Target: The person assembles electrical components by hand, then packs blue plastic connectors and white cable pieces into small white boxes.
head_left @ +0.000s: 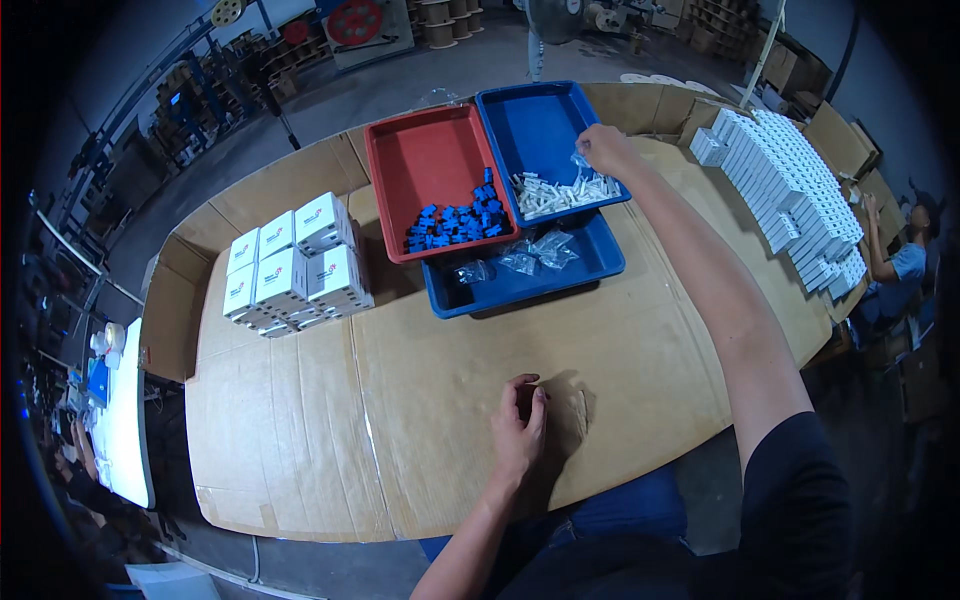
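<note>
My right hand (606, 150) reaches over the right side of the far blue tray (530, 115), its fingers pinched on what looks like a small clear plastic bag (579, 160). Below it, small white cylindrical pieces (560, 195) are heaped at that tray's near end. Over the cardboard tabletop near my body, my left hand (519, 428) is held with curled fingers and raised thumb. Whatever lies within its grip is too dark to make out. Small blue plastic parts (455, 225) fill the near end of the red tray (430, 150). Clear bags (550, 248) lie in the lower blue tray (530, 294).
Stacked white boxes (285, 262) stand at the left. Rows of small white boxes (785, 195) line the right edge, where another person (905, 265) sits. A cardboard wall (270, 195) borders the table's far side. A bright white table (125, 420) is farther left.
</note>
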The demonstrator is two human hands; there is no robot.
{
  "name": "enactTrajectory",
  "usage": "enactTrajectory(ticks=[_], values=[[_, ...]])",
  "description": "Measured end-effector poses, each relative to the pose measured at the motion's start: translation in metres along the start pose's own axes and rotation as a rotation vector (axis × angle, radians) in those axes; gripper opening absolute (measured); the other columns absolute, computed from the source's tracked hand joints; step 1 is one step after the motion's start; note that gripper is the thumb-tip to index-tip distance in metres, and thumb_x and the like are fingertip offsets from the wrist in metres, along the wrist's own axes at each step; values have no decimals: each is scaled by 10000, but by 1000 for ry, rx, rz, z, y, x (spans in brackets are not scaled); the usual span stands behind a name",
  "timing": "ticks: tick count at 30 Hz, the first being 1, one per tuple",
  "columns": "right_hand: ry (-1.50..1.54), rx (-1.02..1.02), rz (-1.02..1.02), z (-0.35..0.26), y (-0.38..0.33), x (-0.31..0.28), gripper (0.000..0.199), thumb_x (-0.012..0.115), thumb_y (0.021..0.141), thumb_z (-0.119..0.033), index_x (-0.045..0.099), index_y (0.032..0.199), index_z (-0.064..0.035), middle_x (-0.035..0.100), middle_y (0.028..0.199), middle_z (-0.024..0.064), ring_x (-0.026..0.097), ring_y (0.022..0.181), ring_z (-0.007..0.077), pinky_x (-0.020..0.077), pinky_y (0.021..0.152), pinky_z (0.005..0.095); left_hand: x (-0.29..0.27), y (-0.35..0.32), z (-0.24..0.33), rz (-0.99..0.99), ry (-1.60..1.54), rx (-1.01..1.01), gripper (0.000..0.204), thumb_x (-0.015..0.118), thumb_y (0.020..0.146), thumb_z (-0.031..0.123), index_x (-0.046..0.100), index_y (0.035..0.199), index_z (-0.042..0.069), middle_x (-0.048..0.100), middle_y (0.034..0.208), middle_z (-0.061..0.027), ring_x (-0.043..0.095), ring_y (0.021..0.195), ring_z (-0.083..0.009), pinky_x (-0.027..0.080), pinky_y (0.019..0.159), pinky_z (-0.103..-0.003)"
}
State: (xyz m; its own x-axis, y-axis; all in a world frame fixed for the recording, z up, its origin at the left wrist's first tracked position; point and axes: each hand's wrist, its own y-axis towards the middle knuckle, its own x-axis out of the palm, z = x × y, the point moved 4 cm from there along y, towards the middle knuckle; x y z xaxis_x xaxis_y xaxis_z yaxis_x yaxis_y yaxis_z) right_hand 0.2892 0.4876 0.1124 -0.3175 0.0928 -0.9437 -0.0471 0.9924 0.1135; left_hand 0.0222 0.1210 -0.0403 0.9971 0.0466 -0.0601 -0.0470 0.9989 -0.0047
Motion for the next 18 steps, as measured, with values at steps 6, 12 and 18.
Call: enactTrajectory(ticks=[6,12,18], values=[[-167,-208,494,22,-18,-19,186,652,968,-187,778,1099,-145,750,952,160,728,966,372,566,851,498,9,1,-1,-10,-19,45,208,631,1049,113,629,1237,24,712,931,-73,664,856,-128,534,797,-285],[383,-146,209,-17,-100,30,137,739,911,-142,703,1009,-54,741,882,133,730,819,248,561,736,375,5,-4,-4,11,-119,32,204,624,1058,115,623,1234,13,701,928,-59,646,824,-104,533,762,-258],[422,-171,38,-4,-193,53,370,756,948,-253,720,1251,-45,760,1100,152,725,913,286,566,808,412,10,-3,-4,-52,-119,-26,201,591,1069,86,592,1251,2,691,980,-63,634,850,-92,523,766,-236]])
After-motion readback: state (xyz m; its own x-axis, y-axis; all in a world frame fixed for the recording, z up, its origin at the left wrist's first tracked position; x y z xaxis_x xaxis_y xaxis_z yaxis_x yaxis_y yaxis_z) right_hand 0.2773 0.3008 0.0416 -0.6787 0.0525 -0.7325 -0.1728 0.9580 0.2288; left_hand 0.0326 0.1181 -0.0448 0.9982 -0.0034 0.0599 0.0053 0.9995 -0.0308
